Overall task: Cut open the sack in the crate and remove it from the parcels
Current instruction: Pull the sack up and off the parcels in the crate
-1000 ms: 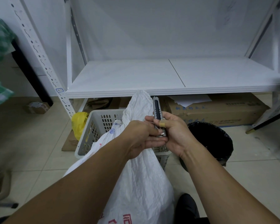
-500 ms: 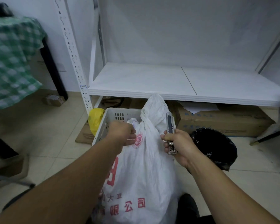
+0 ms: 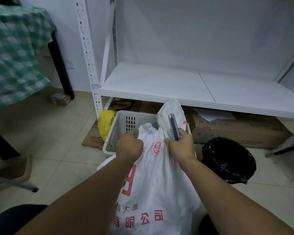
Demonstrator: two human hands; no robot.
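Observation:
A white woven sack with red print stands in a pale perforated crate on the floor, its tied neck sticking up at the far side. My left hand is closed on the sack's upper left fabric. My right hand grips a grey utility knife pointing up, while its fingers also pinch the sack's upper right. No parcels show; the sack hides its contents.
A white metal shelf stands behind the crate, with cardboard boxes under it. A black-lined bin sits to the right, a yellow bag left of the crate. A green checked cloth hangs at far left.
My hands came apart from the knife; the left moved to the sack's left side. Both hands now grip the sack's upper fabric and the view has swung right.

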